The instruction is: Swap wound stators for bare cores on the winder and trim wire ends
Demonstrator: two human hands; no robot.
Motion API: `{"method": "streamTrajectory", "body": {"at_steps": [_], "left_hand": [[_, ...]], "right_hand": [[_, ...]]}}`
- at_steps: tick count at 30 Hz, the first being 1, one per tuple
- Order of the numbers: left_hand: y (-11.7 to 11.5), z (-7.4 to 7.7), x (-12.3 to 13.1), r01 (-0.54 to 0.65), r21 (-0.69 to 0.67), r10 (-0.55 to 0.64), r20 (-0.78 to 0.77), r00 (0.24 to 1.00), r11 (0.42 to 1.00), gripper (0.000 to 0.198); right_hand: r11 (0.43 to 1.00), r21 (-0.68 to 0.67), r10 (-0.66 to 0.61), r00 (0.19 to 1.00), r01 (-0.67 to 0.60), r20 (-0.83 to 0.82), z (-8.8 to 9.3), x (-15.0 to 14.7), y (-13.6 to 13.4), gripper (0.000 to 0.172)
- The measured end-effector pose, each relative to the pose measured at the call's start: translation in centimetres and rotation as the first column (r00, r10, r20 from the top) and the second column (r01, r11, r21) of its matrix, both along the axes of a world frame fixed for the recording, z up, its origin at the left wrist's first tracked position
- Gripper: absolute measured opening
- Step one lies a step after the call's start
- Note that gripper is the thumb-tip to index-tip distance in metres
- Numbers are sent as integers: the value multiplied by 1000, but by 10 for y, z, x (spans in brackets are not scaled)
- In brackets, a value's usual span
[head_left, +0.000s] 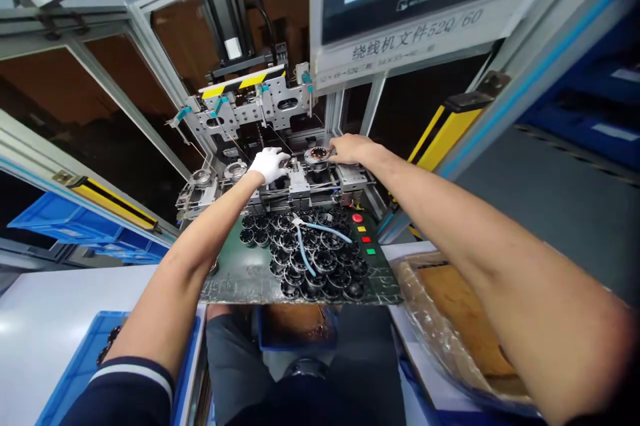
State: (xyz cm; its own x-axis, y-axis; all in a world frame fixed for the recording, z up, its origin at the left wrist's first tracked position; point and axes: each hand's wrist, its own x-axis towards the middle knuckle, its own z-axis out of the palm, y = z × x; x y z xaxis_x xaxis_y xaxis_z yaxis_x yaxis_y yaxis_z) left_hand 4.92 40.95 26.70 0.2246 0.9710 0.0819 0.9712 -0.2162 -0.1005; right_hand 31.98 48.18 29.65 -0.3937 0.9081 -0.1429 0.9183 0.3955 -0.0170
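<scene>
My left hand (270, 165), in a white glove, reaches over the middle of the winding machine's fixture row (299, 181). Its fingers bend down around something dark at a station, mostly hidden beneath them. My bare right hand (347, 148) is at the right-hand station, fingertips curled at the rim of a round stator (318, 155) with copper wire on it. Left of the gloved hand, a ring-shaped holder (235, 171) and another round holder (201, 177) sit on the fixtures. Thin wires run down from the nozzle plate (250, 111) above.
Many black ring cores (325, 261) are stacked on the green work surface (235, 283), with blue-handled pliers (306, 249) on top. Coloured buttons (357, 218) sit at right. Yellow side guards (433, 139), a plastic-lined box (450, 306) and a blue tray (75, 363) flank the station.
</scene>
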Motion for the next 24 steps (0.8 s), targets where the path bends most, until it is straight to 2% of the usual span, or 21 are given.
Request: {"method": "streamTrajectory", "body": {"at_steps": [5,8,11,15,17,19,22,24], "left_hand": [[26,-9,13,-27,-9,27,17,999,1000,35],[33,-11,16,-65,9,65,52,997,998,30],[34,-9,12,-98,14,96,108,990,995,29],[27,1,-11,-130,41,121,168,978,991,40],[20,7,-26,-143,54,132,164,978,988,46],[15,11,-38,-141,34,136,128,982,989,48],[17,10,-44,-103,-46,105,35,994,994,54],[27,4,-40,-72,-105,69,-31,997,992,57]], "right_hand": [[999,-22,23,998,-25,-58,-10,11,21,37],[998,-30,56,995,-59,-82,-8,14,23,21],[992,19,123,991,-122,-60,1,14,21,14],[971,211,145,981,-116,-128,21,17,24,23],[966,240,141,971,-93,-195,27,14,26,31],[991,108,100,977,-81,-190,25,6,25,35],[988,-153,20,995,-36,-102,6,-18,22,36],[983,-185,1,996,-18,-88,-11,-36,24,32]]}}
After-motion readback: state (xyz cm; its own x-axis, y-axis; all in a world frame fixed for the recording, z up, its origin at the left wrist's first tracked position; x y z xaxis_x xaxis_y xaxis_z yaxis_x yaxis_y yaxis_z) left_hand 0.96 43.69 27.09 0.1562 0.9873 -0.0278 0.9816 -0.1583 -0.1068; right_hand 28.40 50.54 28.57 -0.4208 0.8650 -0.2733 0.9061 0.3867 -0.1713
